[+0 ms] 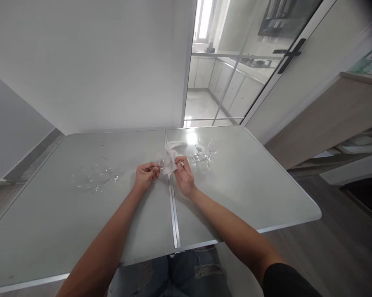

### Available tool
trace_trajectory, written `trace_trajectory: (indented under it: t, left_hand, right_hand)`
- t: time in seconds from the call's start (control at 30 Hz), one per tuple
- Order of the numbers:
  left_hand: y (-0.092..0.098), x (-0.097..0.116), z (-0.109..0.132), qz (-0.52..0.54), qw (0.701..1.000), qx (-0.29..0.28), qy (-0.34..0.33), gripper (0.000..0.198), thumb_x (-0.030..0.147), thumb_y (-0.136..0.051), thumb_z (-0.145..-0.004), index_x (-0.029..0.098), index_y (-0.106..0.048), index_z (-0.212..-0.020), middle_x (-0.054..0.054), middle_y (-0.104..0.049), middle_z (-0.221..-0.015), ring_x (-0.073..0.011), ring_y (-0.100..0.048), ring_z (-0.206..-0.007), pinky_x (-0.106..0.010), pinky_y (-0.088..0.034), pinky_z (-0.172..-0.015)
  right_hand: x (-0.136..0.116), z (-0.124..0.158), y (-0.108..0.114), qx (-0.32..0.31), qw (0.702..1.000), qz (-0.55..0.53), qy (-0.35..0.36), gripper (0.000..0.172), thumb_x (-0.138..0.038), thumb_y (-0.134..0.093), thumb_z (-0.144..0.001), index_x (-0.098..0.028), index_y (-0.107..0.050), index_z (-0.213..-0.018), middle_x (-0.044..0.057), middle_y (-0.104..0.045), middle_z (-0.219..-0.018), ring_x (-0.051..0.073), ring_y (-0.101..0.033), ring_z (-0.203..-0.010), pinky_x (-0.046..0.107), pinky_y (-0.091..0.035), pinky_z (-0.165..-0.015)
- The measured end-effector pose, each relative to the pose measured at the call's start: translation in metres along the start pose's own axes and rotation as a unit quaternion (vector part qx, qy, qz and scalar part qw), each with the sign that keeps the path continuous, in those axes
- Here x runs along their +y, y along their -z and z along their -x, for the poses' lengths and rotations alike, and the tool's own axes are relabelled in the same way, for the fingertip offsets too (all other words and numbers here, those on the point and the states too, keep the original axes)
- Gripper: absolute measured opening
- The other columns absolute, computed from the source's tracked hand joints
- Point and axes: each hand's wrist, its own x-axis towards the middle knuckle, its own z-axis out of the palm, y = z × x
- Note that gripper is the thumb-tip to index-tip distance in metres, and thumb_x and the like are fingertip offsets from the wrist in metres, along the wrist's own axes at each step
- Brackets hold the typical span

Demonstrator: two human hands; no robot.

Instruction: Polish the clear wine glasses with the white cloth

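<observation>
Over the table's middle seam, my left hand point(147, 176) is closed in a pinch on the stem of a clear stemmed glass point(161, 159), which lies tilted with its bowl away from me. My right hand point(183, 175) grips a white cloth point(171, 155), pressed against the glass's bowl. The cloth hides part of the bowl. Right of the cloth, two clear stemmed glasses point(197, 153) stand upright, close together. To the left, several more clear glasses point(99, 175) are grouped; their outlines are faint and some seem to lie on their sides.
The pale grey table point(235, 189) has a metal seam point(174, 218) down its middle and a metal-trimmed edge. A white wall point(111, 66) rises behind it. A glass door point(232, 62) stands at the back right, with shelves point(343, 123) farther right.
</observation>
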Motion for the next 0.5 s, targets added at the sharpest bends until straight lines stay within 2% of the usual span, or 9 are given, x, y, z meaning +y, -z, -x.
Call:
trace_trajectory:
  t: [0.07, 0.1, 0.17, 0.23, 0.3, 0.37, 0.4, 0.5]
  left_hand:
    - [-0.002, 0.0, 0.0, -0.013, 1.0, 0.006, 0.003, 0.033, 0.044, -0.079, -0.076, 0.012, -0.072, -0.072, 0.001, -0.053, -0.051, -0.0055, -0.039, -0.042, -0.019, -0.029, -0.041]
    - [-0.002, 0.0, 0.0, -0.026, 1.0, 0.009, 0.003, 0.033, 0.042, -0.078, -0.076, 0.012, -0.068, -0.065, 0.002, -0.051, -0.05, -0.0053, -0.038, -0.042, -0.019, -0.028, -0.041]
    - [-0.003, 0.001, 0.0, -0.058, 0.998, 0.024, -0.002, 0.038, 0.037, -0.076, -0.075, 0.013, -0.058, -0.052, 0.004, -0.045, -0.045, -0.0048, -0.035, -0.041, -0.019, -0.025, -0.04]
    - [-0.002, 0.002, 0.001, -0.091, 0.995, 0.037, -0.015, 0.039, 0.034, -0.075, -0.075, 0.014, -0.054, -0.048, 0.004, -0.043, -0.044, -0.0048, -0.034, -0.042, -0.019, -0.024, -0.041]
    - [-0.002, 0.005, 0.003, -0.132, 0.99, 0.015, -0.039, 0.034, 0.034, -0.073, -0.077, 0.013, -0.061, -0.053, 0.003, -0.048, -0.047, -0.0055, -0.037, -0.044, -0.019, -0.027, -0.043]
    - [-0.003, 0.007, 0.005, -0.188, 0.979, -0.033, -0.07, 0.028, 0.034, -0.074, -0.078, 0.011, -0.071, -0.063, 0.001, -0.055, -0.052, -0.0065, -0.042, -0.048, -0.019, -0.032, -0.047]
    - [-0.004, 0.008, 0.007, -0.214, 0.972, -0.057, -0.085, 0.025, 0.035, -0.075, -0.077, 0.011, -0.075, -0.069, 0.0, -0.059, -0.054, -0.007, -0.044, -0.05, -0.02, -0.034, -0.049]
    - [-0.005, 0.008, 0.01, -0.245, 0.959, -0.096, -0.107, 0.024, 0.036, -0.08, -0.073, 0.012, -0.08, -0.076, -0.002, -0.067, -0.059, -0.0086, -0.048, -0.052, -0.021, -0.038, -0.052]
  right_hand:
    - [0.007, 0.003, 0.004, -0.052, 0.981, 0.164, 0.086, 0.015, -0.036, -0.041, -0.101, -0.027, -0.053, -0.103, 0.003, -0.056, -0.088, 0.019, -0.053, -0.078, 0.033, -0.048, -0.077]
    - [0.01, 0.002, 0.006, -0.099, 0.956, 0.241, 0.136, 0.017, -0.032, -0.041, -0.1, -0.026, -0.056, -0.106, 0.004, -0.059, -0.091, 0.02, -0.055, -0.082, 0.035, -0.048, -0.081]
    - [0.012, -0.001, 0.009, -0.19, 0.884, 0.362, 0.224, 0.022, -0.026, -0.042, -0.098, -0.025, -0.06, -0.111, 0.007, -0.066, -0.101, 0.024, -0.059, -0.095, 0.041, -0.047, -0.092]
    - [0.01, -0.006, 0.009, -0.232, 0.822, 0.446, 0.267, 0.028, -0.022, -0.043, -0.096, -0.023, -0.062, -0.117, 0.009, -0.068, -0.111, 0.027, -0.058, -0.107, 0.047, -0.041, -0.103]
    - [0.004, -0.012, 0.01, -0.225, 0.798, 0.494, 0.262, 0.029, -0.023, -0.044, -0.096, -0.022, -0.062, -0.119, 0.009, -0.069, -0.109, 0.027, -0.058, -0.107, 0.052, -0.034, -0.109]
    - [-0.005, -0.016, 0.012, -0.21, 0.808, 0.502, 0.225, 0.025, -0.026, -0.047, -0.095, -0.021, -0.064, -0.114, 0.008, -0.068, -0.095, 0.027, -0.058, -0.098, 0.054, -0.034, -0.107]
    - [-0.009, -0.018, 0.014, -0.202, 0.827, 0.487, 0.197, 0.022, -0.028, -0.048, -0.095, -0.021, -0.064, -0.109, 0.007, -0.066, -0.087, 0.026, -0.058, -0.093, 0.052, -0.036, -0.104]
    - [-0.018, -0.023, 0.02, -0.175, 0.921, 0.341, 0.068, 0.021, -0.035, -0.045, -0.097, -0.023, -0.061, -0.094, 0.003, -0.057, -0.077, 0.021, -0.054, -0.079, 0.039, -0.044, -0.088]
